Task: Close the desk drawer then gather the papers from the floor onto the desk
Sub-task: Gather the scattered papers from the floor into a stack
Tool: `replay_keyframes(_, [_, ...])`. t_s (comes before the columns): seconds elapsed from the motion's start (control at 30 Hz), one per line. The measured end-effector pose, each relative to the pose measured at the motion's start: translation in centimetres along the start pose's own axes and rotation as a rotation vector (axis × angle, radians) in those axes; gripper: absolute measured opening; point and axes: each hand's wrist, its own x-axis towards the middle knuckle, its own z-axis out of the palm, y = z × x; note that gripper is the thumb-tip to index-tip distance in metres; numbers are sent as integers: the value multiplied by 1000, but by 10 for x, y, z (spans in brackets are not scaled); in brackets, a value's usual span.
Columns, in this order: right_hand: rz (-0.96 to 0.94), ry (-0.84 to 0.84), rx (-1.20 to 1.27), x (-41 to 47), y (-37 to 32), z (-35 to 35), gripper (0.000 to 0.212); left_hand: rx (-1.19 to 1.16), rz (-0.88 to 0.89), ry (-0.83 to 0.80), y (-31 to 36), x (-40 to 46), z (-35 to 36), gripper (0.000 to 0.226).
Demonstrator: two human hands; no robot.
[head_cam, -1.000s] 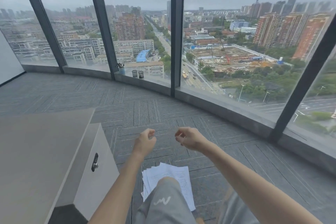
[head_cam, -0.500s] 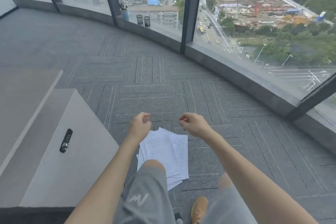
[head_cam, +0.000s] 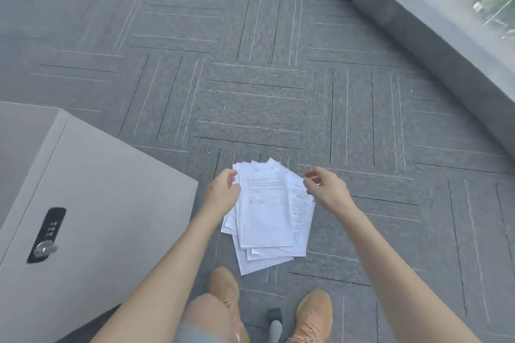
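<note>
Hands come down over the papers on the floor

The loose papers [head_cam: 267, 214] lie fanned on the carpet [head_cam: 250, 97], beside the shut drawer front [head_cam: 106, 203] with its lock [head_cam: 46, 234]. Left hand [head_cam: 223, 193] and right hand [head_cam: 327, 191] hover half curled, holding nothing. A quick grab could miss bottom sheets or let some slide; the shoes [head_cam: 313, 312] stand close.

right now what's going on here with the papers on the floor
A person is bending over a fanned pile of white printed papers lying on the grey carpet floor. The left hand is at the pile's left edge and the right hand at its right edge; neither grip has clearly closed on a sheet yet. The grey cabinet drawer front with a black lock looks shut. No papers are lifted.
</note>
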Motion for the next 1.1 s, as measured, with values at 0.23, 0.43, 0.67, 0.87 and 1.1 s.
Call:
replay_keyframes(0.23, [121,-74,42,38,36,50,28,-299,-288,36,-40,46,16,31])
replay_keyframes(0.43, [160,-108,-7,78,89,105,31,-149,-337,-1,-114,104,48,40])
replay_keyframes(0.67, [205,-134,-61,127,164,177,39,-84,-320,-57,-181,165,88,30])
replay_keyframes(0.87, [245,-51,-322,154,226,229,57,83,-268,-44,-240,209,123,49])
replay_keyframes(1.1, [218,-25,-495,168,264,270,73,274,-129,-10,-271,203,154,42])
